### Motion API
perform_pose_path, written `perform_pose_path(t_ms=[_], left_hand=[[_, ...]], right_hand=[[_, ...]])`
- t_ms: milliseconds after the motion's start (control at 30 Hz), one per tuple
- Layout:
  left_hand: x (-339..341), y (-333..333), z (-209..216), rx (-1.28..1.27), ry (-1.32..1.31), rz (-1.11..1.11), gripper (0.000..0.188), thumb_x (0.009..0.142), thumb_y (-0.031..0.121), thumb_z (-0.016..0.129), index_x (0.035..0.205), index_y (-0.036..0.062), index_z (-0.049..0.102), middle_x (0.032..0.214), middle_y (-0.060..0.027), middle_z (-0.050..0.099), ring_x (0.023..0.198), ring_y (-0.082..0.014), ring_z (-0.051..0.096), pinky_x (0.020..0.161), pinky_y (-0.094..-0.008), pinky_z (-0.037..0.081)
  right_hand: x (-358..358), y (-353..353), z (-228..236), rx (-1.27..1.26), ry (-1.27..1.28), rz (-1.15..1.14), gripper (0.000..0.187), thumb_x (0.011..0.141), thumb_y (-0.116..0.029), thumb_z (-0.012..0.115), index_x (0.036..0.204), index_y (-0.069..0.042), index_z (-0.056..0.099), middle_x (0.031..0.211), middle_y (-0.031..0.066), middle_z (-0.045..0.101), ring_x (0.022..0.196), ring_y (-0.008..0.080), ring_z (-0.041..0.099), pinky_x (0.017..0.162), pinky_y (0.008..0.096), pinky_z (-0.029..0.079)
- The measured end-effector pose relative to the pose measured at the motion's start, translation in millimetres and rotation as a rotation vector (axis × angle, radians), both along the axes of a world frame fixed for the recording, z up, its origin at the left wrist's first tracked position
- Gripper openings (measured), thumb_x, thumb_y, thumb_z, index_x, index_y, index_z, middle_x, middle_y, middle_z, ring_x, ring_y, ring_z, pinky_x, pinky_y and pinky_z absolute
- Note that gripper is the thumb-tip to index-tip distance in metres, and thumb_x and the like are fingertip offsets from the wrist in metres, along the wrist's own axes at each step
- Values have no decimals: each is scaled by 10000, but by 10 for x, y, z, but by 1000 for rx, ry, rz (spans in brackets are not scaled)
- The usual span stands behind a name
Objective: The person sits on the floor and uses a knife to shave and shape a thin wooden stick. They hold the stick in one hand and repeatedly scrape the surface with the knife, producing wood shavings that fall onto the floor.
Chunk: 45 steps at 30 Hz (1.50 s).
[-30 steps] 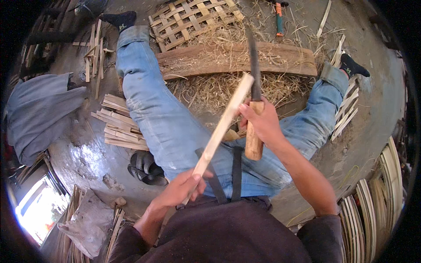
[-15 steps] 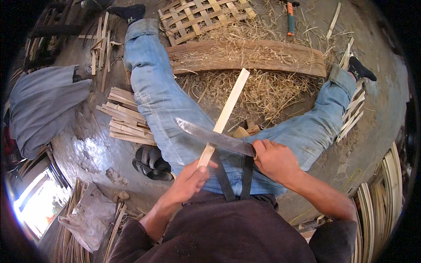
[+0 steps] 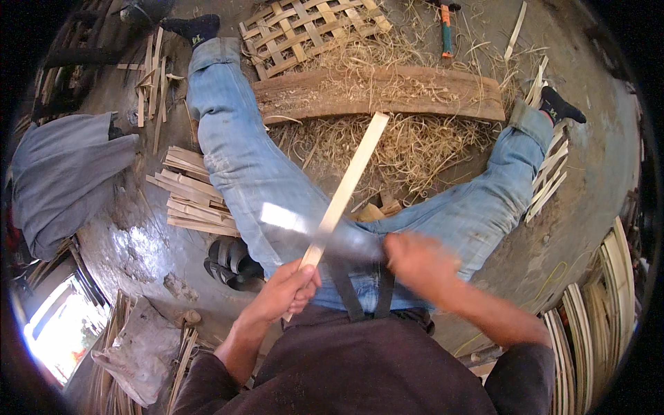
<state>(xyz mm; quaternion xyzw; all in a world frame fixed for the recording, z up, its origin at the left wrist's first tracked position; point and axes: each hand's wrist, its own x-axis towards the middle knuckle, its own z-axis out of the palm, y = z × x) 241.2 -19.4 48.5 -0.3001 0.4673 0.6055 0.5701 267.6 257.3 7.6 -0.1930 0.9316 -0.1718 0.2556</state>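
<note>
My left hand (image 3: 285, 289) is closed round the lower end of a pale, flat bamboo strip (image 3: 351, 176), which slants up and away to the right between my legs. Closed on the handle end of a long knife (image 3: 287, 218), my right hand (image 3: 420, 266) is smeared by motion. The blade is blurred too and points left across the strip, just above my left fingers. Whether its edge touches the strip I cannot tell. The knife's handle is hidden in my fist.
A wooden plank (image 3: 380, 93) lies beyond, with curly shavings (image 3: 415, 155) around it. Behind it are a woven bamboo panel (image 3: 311, 31) and a hammer (image 3: 446, 34). Split bamboo pieces (image 3: 197, 194) and sandals (image 3: 234, 264) lie left; long strips (image 3: 591, 325) stand at the right.
The knife has slid down the bamboo strip toward my left hand, and its blade has blurred. My left hand's grip now sits further up, with the strip's end showing below it.
</note>
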Motion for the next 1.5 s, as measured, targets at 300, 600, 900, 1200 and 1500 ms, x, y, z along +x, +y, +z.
perform_pose_path(t_ms=[300, 600, 900, 1200, 1500], left_hand=[[98, -115, 60, 64, -95, -19, 297, 1041, 319, 411, 912, 63, 490, 604, 57, 351, 464, -29, 290, 398, -197, 253], [-6, 37, -41, 16, 203, -91, 369, 1039, 263, 417, 1322, 36, 483, 761, 30, 444, 627, -45, 417, 552, -199, 395], [-69, 53, -186, 97, 87, 43, 450, 982, 212, 479, 1369, -16, 439, 792, -2, 479, 647, -64, 451, 545, -207, 399], [-203, 54, -315, 139, 336, -47, 745, 957, 544, 466, 1414, -37, 377, 1114, -133, 577, 909, -179, 597, 747, -312, 497], [-414, 133, 589, 137, 1424, -621, 387, 942, 322, 548, 1259, 105, 585, 1064, -34, 632, 997, -266, 615, 846, -382, 514]], right_hand=[[-468, 563, -279, -139, -115, -573, 316, 835, -187, 678, 1030, 9, 525, 783, 200, 636, 646, 354, 640, 592, 408, 518], [-657, -257, 15, -493, -128, -836, 324, 854, -204, 643, 1011, 48, 514, 790, 229, 641, 706, 390, 663, 615, 457, 519], [-621, -525, 1435, -24, -67, -103, 261, 866, -286, 621, 923, -62, 500, 700, 81, 544, 639, 282, 663, 526, 426, 544], [-979, -633, -244, -875, -524, -1440, 221, 822, -142, 735, 920, 8, 604, 740, 43, 634, 588, 132, 598, 538, 284, 487], [-1603, -197, -366, -895, -260, -1344, 222, 787, -106, 735, 937, 16, 624, 751, 63, 646, 608, 145, 609, 565, 288, 487]])
